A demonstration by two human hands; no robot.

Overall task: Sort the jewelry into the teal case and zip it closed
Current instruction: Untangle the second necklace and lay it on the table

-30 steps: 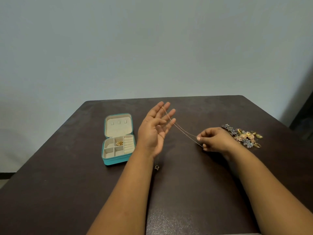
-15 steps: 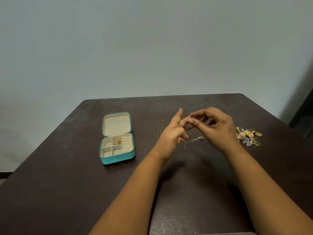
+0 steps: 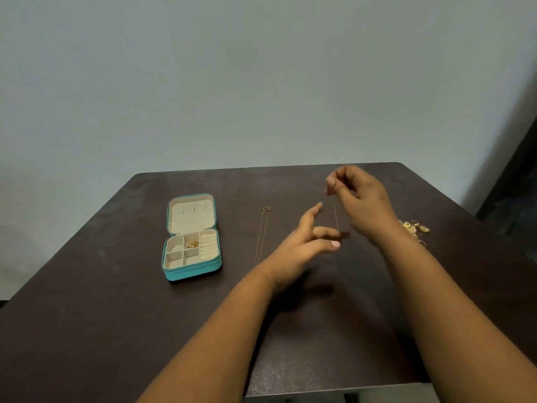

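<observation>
The teal case point(image 3: 191, 269) lies open on the left of the dark table point(image 3: 87, 315), lid back, with small gold pieces point(image 3: 192, 244) in one compartment. A thin gold necklace point(image 3: 263, 234) lies stretched out on the table right of the case. My right hand point(image 3: 363, 202) is raised and pinches the top of a second fine chain point(image 3: 335, 215), which hangs straight down. My left hand point(image 3: 302, 245) is below it with loose, spread fingers. The chain's lower end reaches those fingertips, and thumb and fingers stay apart.
A pile of gold and coloured jewelry point(image 3: 414, 226) lies at the right, partly hidden behind my right forearm. A plain wall stands behind the table's far edge. The near edge of the table runs under my forearms.
My right hand has risen, drawing the chain up out of my left hand. My left fingers have opened. The other necklace lies on the table.
</observation>
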